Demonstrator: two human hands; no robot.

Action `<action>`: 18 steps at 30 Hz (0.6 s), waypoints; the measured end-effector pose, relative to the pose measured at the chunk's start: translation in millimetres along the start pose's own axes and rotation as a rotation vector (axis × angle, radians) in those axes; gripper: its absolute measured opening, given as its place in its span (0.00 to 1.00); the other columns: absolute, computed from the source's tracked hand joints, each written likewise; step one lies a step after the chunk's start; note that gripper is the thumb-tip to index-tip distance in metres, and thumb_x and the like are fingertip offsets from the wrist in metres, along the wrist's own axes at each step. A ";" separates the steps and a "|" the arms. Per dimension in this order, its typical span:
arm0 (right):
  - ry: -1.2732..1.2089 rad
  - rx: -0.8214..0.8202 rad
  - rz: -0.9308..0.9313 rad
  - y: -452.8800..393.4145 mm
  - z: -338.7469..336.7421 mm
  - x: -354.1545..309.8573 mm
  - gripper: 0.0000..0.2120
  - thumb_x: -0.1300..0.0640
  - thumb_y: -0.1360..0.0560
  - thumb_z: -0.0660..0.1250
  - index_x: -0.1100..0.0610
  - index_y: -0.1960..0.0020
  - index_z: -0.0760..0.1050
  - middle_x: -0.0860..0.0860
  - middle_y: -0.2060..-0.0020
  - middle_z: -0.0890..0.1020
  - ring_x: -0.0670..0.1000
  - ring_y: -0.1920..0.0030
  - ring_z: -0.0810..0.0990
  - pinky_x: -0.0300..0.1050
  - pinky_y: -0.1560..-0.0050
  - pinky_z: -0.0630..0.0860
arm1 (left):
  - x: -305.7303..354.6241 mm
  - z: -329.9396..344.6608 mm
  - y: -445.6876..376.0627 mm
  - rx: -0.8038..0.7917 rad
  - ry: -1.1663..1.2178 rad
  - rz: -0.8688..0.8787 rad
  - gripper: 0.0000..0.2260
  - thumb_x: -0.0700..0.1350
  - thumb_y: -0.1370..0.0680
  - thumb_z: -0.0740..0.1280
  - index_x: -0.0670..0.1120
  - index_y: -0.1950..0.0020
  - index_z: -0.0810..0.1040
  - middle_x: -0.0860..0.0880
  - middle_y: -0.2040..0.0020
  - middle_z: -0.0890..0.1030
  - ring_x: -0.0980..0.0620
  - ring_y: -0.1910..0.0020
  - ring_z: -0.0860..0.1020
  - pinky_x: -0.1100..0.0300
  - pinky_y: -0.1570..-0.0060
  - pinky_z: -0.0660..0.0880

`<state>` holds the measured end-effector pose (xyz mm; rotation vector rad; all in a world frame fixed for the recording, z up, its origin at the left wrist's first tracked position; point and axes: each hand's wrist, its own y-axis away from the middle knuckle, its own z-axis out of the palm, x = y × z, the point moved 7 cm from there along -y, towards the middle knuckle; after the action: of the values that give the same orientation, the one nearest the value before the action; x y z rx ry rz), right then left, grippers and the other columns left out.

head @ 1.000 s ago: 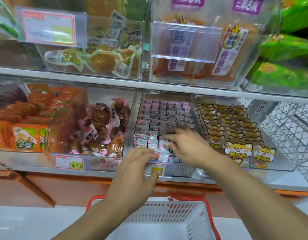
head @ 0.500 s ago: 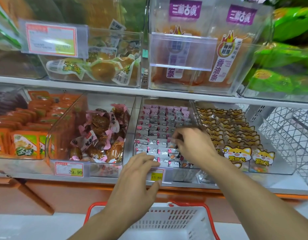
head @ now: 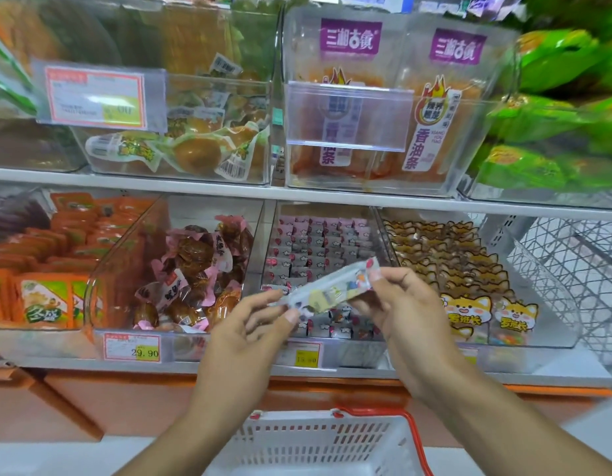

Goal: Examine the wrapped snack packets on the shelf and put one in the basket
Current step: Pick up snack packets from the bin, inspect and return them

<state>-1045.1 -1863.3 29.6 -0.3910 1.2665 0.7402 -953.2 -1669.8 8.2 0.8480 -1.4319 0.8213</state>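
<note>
Both hands are up in front of the lower shelf point(head: 194, 367), holding one long wrapped snack packet point(head: 328, 288) between them. Left hand point(head: 244, 333): thumb and fingertips pinch the packet's lower left end. Right hand point(head: 405, 312): thumb and forefinger pinch the upper right end, other fingers curled underneath. The packet is tilted, right end higher, with a pale wrapper and small coloured print; the text is too blurred to read.

The packet sits in the air just in front of the clear bin point(head: 326, 352) of small pink-and-white wrapped packets point(head: 318, 249), not touching them as far as I can tell.

The white basket point(head: 318, 441) with a red handle point(head: 412, 434) is directly below the hands, well apart from the packet. Its inside is mostly out of frame.

Neighbours on the lower shelf:
- Left of the pink bin: brown snacks in pink-edged wrap point(head: 194, 269), price tag 29.90 point(head: 132, 348)
- Far left: orange packets point(head: 46, 297)
- Right: packets with a cartoon cat face point(head: 466, 309)
- Far right: a white wire rack point(head: 572, 269)

Upper shelf: clear bins with yellow-brown vacuum-packed snacks point(head: 191, 149), orange packs with purple labels point(head: 455, 108), green bags point(head: 555, 97) at the far right.

A yellow price tag point(head: 306, 355) sits on the pink bin's front, figures blurred.
</note>
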 end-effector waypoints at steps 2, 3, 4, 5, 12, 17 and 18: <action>-0.081 -0.022 0.080 6.9 3.6 10.8 0.05 0.64 0.18 0.64 0.62 0.52 0.76 0.57 0.55 0.88 0.52 0.53 0.88 0.42 0.54 0.84 | -4.2 -1.1 -0.1 0.014 0.108 -0.059 0.21 0.54 0.30 0.73 0.49 0.39 0.79 0.49 0.53 0.88 0.52 0.52 0.87 0.61 0.53 0.82; -0.110 -0.026 0.111 8.9 4.0 14.5 0.05 0.64 0.18 0.64 0.61 0.52 0.76 0.58 0.55 0.88 0.52 0.52 0.87 0.43 0.53 0.84 | -6.4 -2.1 0.0 0.025 0.156 -0.087 0.21 0.52 0.30 0.73 0.47 0.39 0.79 0.47 0.54 0.88 0.50 0.53 0.87 0.63 0.56 0.82; -0.127 -0.028 0.141 9.5 3.9 18.0 0.05 0.64 0.18 0.64 0.61 0.52 0.76 0.58 0.55 0.87 0.52 0.53 0.87 0.44 0.53 0.84 | -9.1 -3.5 0.1 0.033 0.198 -0.114 0.21 0.51 0.31 0.73 0.46 0.40 0.79 0.45 0.55 0.88 0.49 0.54 0.87 0.65 0.58 0.81; -0.136 -0.037 0.168 10.0 3.5 20.5 0.05 0.64 0.18 0.63 0.61 0.52 0.76 0.58 0.56 0.87 0.52 0.54 0.87 0.44 0.52 0.84 | -11.3 -4.9 -0.2 0.040 0.230 -0.137 0.21 0.52 0.32 0.74 0.45 0.41 0.80 0.44 0.55 0.88 0.49 0.54 0.87 0.66 0.59 0.81; -0.168 -0.090 0.230 8.4 0.7 28.2 0.04 0.65 0.19 0.64 0.64 0.49 0.76 0.63 0.51 0.86 0.55 0.54 0.88 0.43 0.54 0.84 | -19.6 -7.5 -3.2 -0.051 0.283 -0.221 0.17 0.53 0.31 0.74 0.43 0.51 0.79 0.45 0.55 0.87 0.46 0.50 0.87 0.63 0.57 0.82; -0.087 -0.199 0.160 11.6 3.7 21.4 0.06 0.62 0.20 0.66 0.59 0.43 0.76 0.59 0.51 0.87 0.54 0.54 0.88 0.44 0.52 0.84 | -16.5 -6.8 -4.6 -0.087 0.280 -0.182 0.16 0.54 0.32 0.74 0.45 0.54 0.76 0.47 0.61 0.84 0.45 0.55 0.87 0.62 0.57 0.83; -0.051 -0.237 0.127 12.2 5.0 18.2 0.12 0.60 0.22 0.69 0.56 0.40 0.75 0.57 0.47 0.87 0.54 0.51 0.88 0.45 0.51 0.84 | -16.1 -7.7 -5.0 -0.086 0.283 -0.184 0.15 0.54 0.31 0.73 0.45 0.53 0.76 0.46 0.61 0.83 0.45 0.55 0.87 0.62 0.57 0.83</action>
<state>-1047.9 -1846.2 15.2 -0.4838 1.1667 1.0070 -944.9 -1665.0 -7.6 0.7523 -1.1155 0.7034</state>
